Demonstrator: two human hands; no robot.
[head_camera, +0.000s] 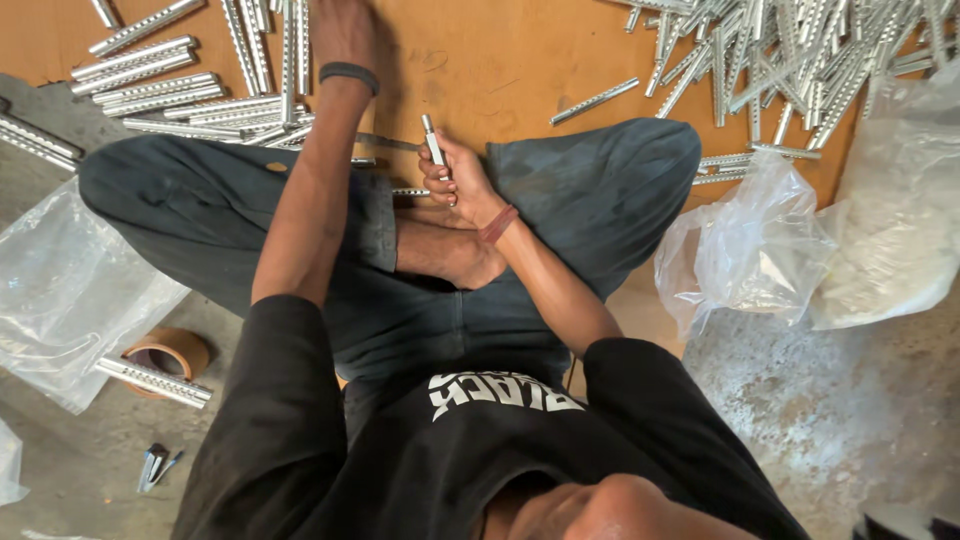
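Board (520, 60), orange-brown, lies on the floor before your crossed legs, with perforated metal strips (190, 95) heaped at its left edge and more at its far right corner. Your right hand (455, 175) has its fingers wrapped around one short strip (433, 142) above your ankle. Your left hand (340, 30) reaches the left heap; its fingers are out of sight.

Left hand (343, 30) reaches forward; right hand (455, 175) closed in grip.

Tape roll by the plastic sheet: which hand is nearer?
Left. The left hand reaches into the strips above the tape roll; the right hand is farther off, over the lap.
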